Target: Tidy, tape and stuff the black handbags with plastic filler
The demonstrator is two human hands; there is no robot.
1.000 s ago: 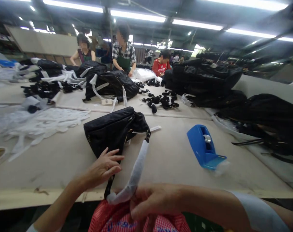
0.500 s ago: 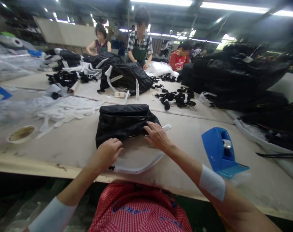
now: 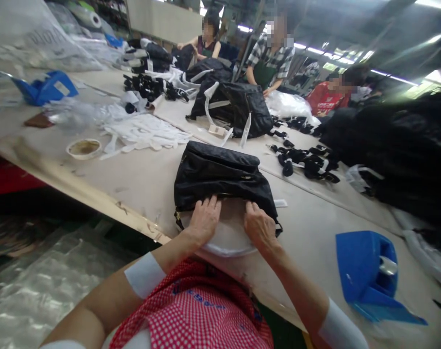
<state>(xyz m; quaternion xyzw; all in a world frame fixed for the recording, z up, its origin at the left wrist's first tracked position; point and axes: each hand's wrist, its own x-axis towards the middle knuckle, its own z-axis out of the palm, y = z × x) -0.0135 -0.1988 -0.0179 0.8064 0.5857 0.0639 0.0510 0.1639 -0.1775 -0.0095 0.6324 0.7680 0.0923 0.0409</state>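
A black bag lies on the table in front of me, its folded top away from me. A clear plastic sheet with a white edge shows between my hands at the bag's near side. My left hand rests at the bag's near edge, fingers stretched forward, tips touching the black material. My right hand is at the near edge further right, its fingers curled against the bag; what they hold, if anything, is hidden. A white strip sticks out at the bag's right side.
A blue tape dispenser stands at the right. A tape roll and white strips lie at the left. Further back are another black bag, bundled black straps and a large dark pile. Several people are across the table.
The view has turned, shifting the scene. My left hand has moved from the bag's left corner to its near middle edge, and my right hand has come down to that edge. The bag's near side is spread wider.
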